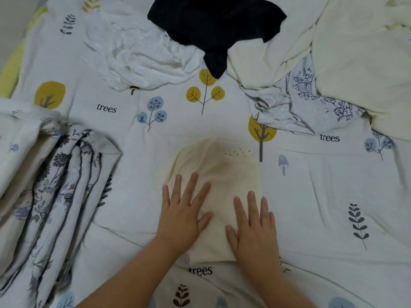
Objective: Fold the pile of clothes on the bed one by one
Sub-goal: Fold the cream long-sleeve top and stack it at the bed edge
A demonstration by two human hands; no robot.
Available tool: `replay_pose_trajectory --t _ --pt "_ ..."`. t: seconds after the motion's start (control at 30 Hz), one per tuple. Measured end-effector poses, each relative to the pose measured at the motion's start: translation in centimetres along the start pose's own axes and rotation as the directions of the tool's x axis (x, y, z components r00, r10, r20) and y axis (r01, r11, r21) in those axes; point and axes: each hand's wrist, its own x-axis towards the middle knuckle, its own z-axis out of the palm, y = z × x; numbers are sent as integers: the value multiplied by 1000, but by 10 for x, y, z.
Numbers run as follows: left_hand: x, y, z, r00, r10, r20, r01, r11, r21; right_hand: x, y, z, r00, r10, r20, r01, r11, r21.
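Observation:
A small cream garment [224, 172] with a brownish stain lies folded flat on the bed in front of me. My left hand [183, 213] presses on its left part with fingers spread and straight. Flat on its right part rests my right hand [253, 225], fingers straight too. Unfolded clothes lie at the far side: a white dotted garment [146, 56], a black garment [213, 25], a cream garment [266, 61] and a grey cartoon-print garment [307, 107].
The bed sheet [124, 196] is white with tree and leaf prints. A folded stack of floral blue-and-white fabric [60, 187] lies at the left. A large cream cloth [364, 63] covers the far right corner.

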Motion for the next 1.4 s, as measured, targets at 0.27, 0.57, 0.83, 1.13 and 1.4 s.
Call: replay_pose_trajectory --t 0.27,0.57,0.83,1.13,1.4 --pt "13 17 -28 664 -708 239 689 457 -562 23 12 -28 946 323 -6 -246 732 636" --pt "24 12 -33 735 -536 416 617 273 -738 41 9 -45 911 169 377 -408 505 760" --pt "2 22 -86 781 -477 403 541 194 -818 15 4 -83 964 90 250 -261 498 827" --pt "-29 46 -191 798 -546 254 379 127 -917 -12 -21 -186 994 -22 111 -84 520 850" --pt "-60 26 -268 781 -609 139 262 117 -958 -29 -78 -250 986 -165 8 75 488 869"
